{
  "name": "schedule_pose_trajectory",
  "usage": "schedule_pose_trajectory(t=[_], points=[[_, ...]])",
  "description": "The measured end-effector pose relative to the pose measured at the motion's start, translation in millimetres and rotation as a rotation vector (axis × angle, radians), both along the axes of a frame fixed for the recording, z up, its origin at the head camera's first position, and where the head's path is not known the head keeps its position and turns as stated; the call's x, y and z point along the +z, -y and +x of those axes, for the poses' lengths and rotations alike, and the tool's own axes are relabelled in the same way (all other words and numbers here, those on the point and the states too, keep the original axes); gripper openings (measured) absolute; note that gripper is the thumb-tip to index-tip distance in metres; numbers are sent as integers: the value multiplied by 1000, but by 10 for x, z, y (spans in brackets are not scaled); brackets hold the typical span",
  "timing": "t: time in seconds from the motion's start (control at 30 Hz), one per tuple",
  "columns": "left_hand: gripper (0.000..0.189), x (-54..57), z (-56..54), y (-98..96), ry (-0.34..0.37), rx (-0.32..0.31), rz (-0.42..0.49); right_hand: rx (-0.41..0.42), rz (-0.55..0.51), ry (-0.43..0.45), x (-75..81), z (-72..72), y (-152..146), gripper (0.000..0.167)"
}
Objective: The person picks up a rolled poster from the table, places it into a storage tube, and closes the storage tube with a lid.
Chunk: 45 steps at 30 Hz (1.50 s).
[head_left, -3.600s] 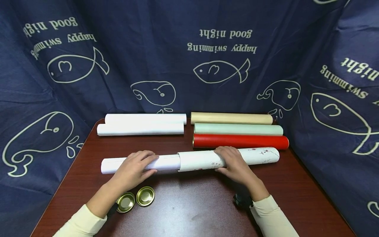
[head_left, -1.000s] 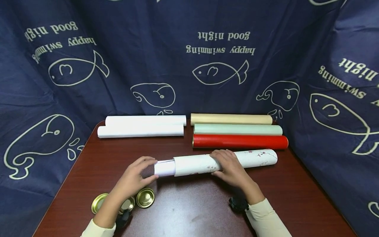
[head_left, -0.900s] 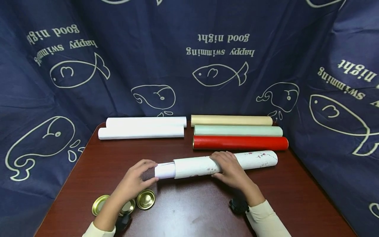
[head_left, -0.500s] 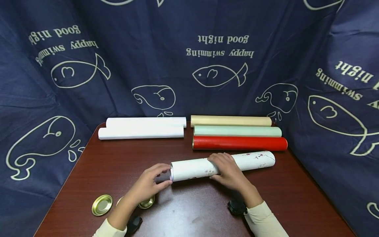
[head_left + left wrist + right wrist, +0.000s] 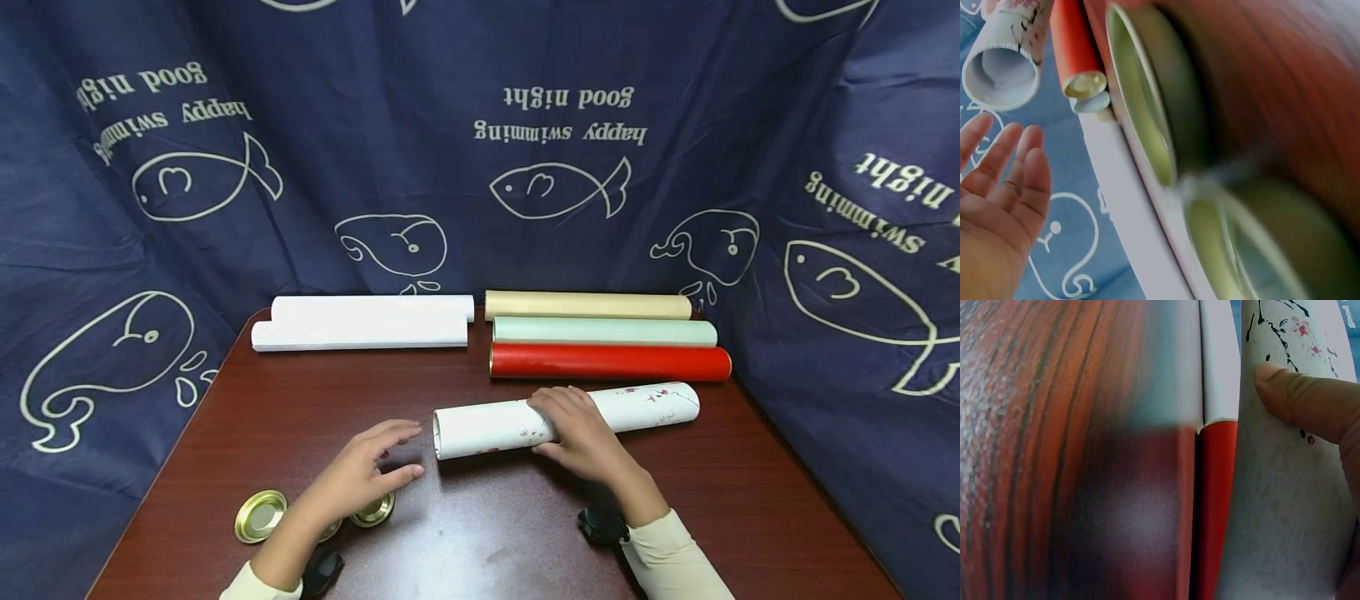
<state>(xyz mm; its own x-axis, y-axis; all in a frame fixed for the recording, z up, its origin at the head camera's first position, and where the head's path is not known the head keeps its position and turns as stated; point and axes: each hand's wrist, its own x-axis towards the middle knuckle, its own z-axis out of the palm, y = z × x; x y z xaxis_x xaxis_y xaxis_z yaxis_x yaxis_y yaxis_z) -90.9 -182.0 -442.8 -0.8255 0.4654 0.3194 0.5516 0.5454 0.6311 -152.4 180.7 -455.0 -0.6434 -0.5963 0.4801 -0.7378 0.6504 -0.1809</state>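
Note:
A white tube printed with plum blossoms [image 5: 480, 429] lies across the middle of the table, slightly slanted. My right hand [image 5: 573, 433] grips it around the middle from above; in the right wrist view its thumb [image 5: 1300, 403] presses along the printed side. My left hand [image 5: 375, 471] is just off the tube's left end, fingers spread and holding nothing. That end is uncapped: the left wrist view looks into the tube [image 5: 1019, 37], where something pale shows. Gold metal lids [image 5: 260, 517] lie near my left forearm, one mostly hidden by it.
Two white paper rolls [image 5: 360, 333] lie at the back left. At the back right are a beige tube [image 5: 588, 305], a mint tube [image 5: 603, 331] and a red tube [image 5: 611, 362], side by side. A dark blue printed curtain [image 5: 420, 125] surrounds the table.
The white paper roll has slid rightward into the blossom tube, out of the head view's sight. My left hand followed it to the tube's end, then drew back slightly. My right hand keeps its grip.

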Motion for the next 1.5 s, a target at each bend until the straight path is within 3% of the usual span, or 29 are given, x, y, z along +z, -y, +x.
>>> schedule_pose_trajectory(t=[0.33,0.53,0.73,0.9,1.1,1.3,1.4,1.5], points=[[49,33,23,352,-60,60,-144,2,5,1,0,-1,-23,72],[56,-3,110,480,-77,-7,-315,0,-1,-8,12,5,-25,73],[60,-26,149,451,-63,-63,-336,5,-6,-8,1,3,-19,73],[68,-99,163,374,-43,-98,-427,4,-4,-3,-20,-5,-8,73],[63,-158,139,288,-105,-122,-532,6,1,-7,-35,-17,8,73],[57,-52,28,208,-68,-114,-474,11,3,-14,-50,-16,21,73],[58,-12,-72,133,-45,-57,-356,11,5,-19,-62,-15,25,73],[60,-25,-146,39,9,16,-173,3,9,-17,-77,-12,30,73]])
